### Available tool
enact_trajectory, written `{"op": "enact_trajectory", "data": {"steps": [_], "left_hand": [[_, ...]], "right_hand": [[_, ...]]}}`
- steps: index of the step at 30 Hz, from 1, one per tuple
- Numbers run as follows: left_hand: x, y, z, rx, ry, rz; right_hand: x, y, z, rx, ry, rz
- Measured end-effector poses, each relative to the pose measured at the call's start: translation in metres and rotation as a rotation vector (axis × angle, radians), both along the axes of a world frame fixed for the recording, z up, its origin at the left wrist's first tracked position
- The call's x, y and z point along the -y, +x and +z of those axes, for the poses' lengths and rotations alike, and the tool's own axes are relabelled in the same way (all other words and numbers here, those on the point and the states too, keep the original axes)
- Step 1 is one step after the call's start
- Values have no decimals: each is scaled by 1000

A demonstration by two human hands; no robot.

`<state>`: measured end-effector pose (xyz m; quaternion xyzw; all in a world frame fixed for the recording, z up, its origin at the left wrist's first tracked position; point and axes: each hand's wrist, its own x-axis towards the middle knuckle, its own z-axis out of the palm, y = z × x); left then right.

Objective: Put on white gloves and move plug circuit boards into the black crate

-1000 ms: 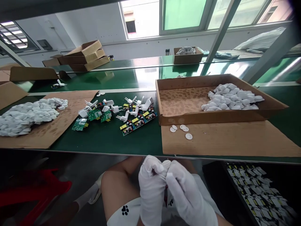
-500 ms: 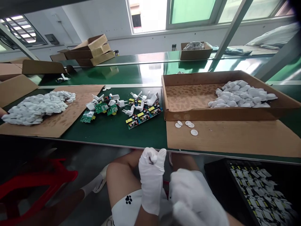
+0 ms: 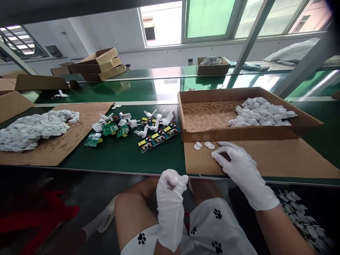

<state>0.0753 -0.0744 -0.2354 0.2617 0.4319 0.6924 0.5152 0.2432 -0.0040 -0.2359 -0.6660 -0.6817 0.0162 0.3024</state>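
My left hand [image 3: 171, 205], in a white glove, is held in front of the table edge above my lap. Its fingers are curled closed, and what they hold, if anything, cannot be made out. Over the cardboard sheet [image 3: 265, 157] my right hand [image 3: 236, 161], also gloved, reaches out with thumb and fingers apart. Its thumb tip is beside a small white disc [image 3: 213, 154], partly covered by the glove. A few more white discs [image 3: 197, 146] lie left of it, close to the shallow cardboard box [image 3: 212, 136].
White plastic pieces [image 3: 261, 111] are heaped in the box. Circuit boards with white plugs [image 3: 156, 129] lie on the green table [image 3: 127, 156]. Another white heap [image 3: 34, 129] sits on cardboard at left. Below the table at right are more boards [image 3: 300, 212]; a red stool [image 3: 39, 212] stands left.
My right hand has moved from above my lap, forward and right, to the discs on the cardboard, and its fingers have opened out. My left hand stays nearly in place.
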Motion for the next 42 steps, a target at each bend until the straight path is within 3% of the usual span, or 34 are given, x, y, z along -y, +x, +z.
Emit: {"op": "enact_trajectory", "data": {"steps": [6,11,16,21,24,27,32,37,42], "left_hand": [[-3,3,-5,-16,-10,-63],[-8,5,-13,6,11,-161],[-2,-2,-19,23,123,-362],[4,-6,-20,57,156,-427],[6,-7,-18,26,153,-420],[6,-8,-18,-66,150,-437],[8,-11,-26,-52,138,-404],[11,-12,-32,2,138,-419],[10,-17,-17,-150,206,-556]], "right_hand": [[13,-8,1,-636,36,233],[37,-36,1,-944,-124,531],[42,-53,8,-1116,-297,587],[37,-57,8,-1280,-245,530],[39,-60,8,-1268,-205,474],[43,-62,7,-1116,-167,463],[45,-59,8,-857,-69,676],[41,-52,16,-986,-339,751],[39,-45,22,-1056,-589,838]]}}
